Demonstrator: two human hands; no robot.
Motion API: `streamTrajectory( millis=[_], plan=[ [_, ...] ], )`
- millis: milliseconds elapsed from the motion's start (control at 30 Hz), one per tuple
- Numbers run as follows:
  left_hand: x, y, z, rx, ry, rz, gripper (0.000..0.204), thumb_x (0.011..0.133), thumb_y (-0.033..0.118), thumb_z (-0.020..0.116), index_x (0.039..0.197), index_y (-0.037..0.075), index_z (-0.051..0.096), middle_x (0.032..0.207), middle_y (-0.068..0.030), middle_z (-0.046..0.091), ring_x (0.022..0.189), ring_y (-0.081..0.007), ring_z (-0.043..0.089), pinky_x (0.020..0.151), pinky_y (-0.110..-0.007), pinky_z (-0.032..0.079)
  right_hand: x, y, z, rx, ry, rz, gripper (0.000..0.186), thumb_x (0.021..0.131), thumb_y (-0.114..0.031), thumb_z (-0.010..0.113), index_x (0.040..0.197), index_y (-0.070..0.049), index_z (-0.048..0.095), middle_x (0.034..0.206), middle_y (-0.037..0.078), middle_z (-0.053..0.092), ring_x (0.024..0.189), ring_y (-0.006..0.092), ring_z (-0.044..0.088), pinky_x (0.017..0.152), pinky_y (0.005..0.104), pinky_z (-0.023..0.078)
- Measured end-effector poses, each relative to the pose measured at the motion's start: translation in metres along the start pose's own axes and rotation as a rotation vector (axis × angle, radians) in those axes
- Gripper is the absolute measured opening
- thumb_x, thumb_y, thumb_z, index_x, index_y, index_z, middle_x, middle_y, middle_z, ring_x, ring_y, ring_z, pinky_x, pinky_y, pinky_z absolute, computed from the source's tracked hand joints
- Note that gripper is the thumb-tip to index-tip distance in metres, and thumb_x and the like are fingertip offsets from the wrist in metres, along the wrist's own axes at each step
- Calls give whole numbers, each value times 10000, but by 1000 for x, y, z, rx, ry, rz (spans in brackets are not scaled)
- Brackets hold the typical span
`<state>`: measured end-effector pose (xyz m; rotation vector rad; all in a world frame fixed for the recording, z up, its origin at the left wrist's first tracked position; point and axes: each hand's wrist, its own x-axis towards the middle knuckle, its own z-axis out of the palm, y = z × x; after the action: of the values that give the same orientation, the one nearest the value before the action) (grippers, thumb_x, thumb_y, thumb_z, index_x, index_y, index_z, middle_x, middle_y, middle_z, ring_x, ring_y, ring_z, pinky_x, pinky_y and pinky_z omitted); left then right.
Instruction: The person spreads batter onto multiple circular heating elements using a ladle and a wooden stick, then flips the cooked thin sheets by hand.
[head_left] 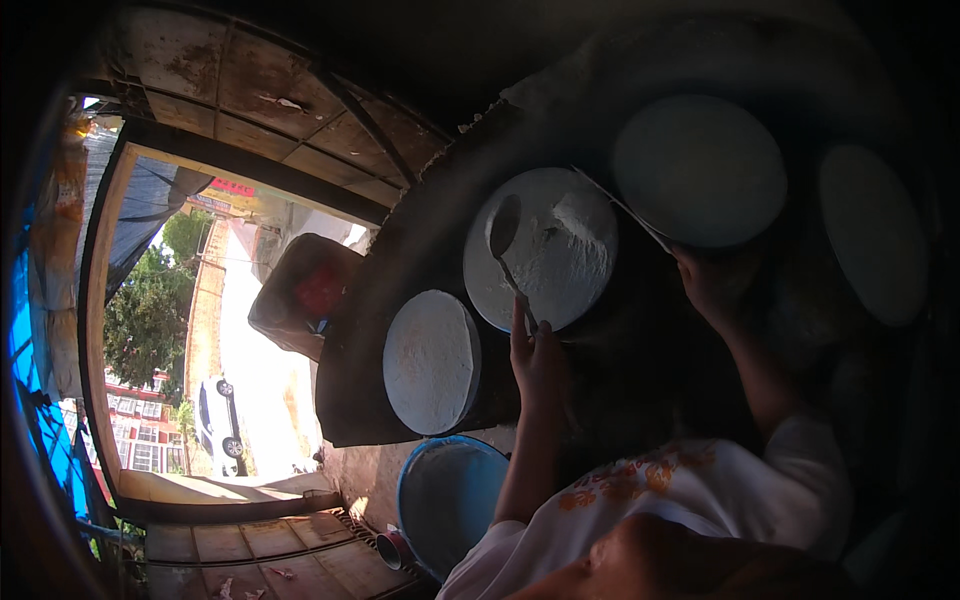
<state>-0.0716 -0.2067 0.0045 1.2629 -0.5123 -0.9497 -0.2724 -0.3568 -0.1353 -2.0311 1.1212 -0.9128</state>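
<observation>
Nearest the camera, toward five o'clock on my feed, is a white shirt (720, 490) with an orange print. From it I see the left hand (537, 365) reach up, fingers wrapped around the handle of a ladle (507, 232). That ladle lies over the middle white disc (550, 280), its long axis nearly upright, the bowl pointing to about half past eleven and the handle running back toward five; I cannot tell whether it touches the surface.

The right hand (700, 285), dim in shadow, grips the lower end of a thin stick (625, 210). I read its long axis as slanting to between ten and eleven o'clock, its tip by the middle disc's rim and a second disc (700, 170) just beside it. Both discs sit on a dark tabletop (350, 390). At seven o'clock from the left hand stands a blue tub (402, 490).
</observation>
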Motion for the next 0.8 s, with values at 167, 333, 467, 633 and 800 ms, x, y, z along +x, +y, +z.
streamTrajectory(
  millis=[167, 333, 467, 633, 800],
  plan=[
    [55, 5, -6, -259, -150, -141, 523, 933, 189, 438, 1400, 239, 208, 558, 40, 349, 423, -50, 351, 387, -185, 310, 27, -107, -40, 65, -293, 166, 292, 949, -210, 378, 1118, -30, 532, 1082, 113, 551, 992, 201, 532, 879, 334, 405],
    [86, 1, -26, -699, -206, -442, 300, 936, 240, 434, 1228, 294, 387, 544, 60, 354, 393, -56, 367, 338, -202, 340, 43, -13, -19, -136, -270, -41, 301, 935, -172, 394, 1160, -29, 534, 947, 136, 623, 811, 259, 612, 678, 373, 482],
    [97, 5, -14, -718, -221, -430, 203, 924, 230, 469, 1122, 255, 439, 531, 59, 339, 417, -54, 365, 372, -198, 351, 25, -14, -21, -116, -221, -215, 281, 915, -173, 462, 1149, -47, 555, 871, 136, 630, 704, 259, 605, 612, 384, 464],
    [94, -29, -18, -660, -46, -394, 113, 899, 174, 499, 994, 202, 444, 537, 54, 330, 436, -59, 351, 394, -198, 347, -33, -77, -23, 226, -306, 666, 353, 966, -183, 352, 1286, -63, 439, 654, 20, 487, 481, 72, 418, 447, 248, 376],
    [57, -80, 15, -929, 199, -412, 105, 929, 157, 398, 1017, 195, 355, 593, 23, 317, 436, -72, 318, 395, -195, 335, -56, -57, 61, 500, -426, 405, 342, 942, -220, 410, 1259, -104, 470, 668, 36, 501, 492, 104, 447, 474, 255, 391]
  ],
)
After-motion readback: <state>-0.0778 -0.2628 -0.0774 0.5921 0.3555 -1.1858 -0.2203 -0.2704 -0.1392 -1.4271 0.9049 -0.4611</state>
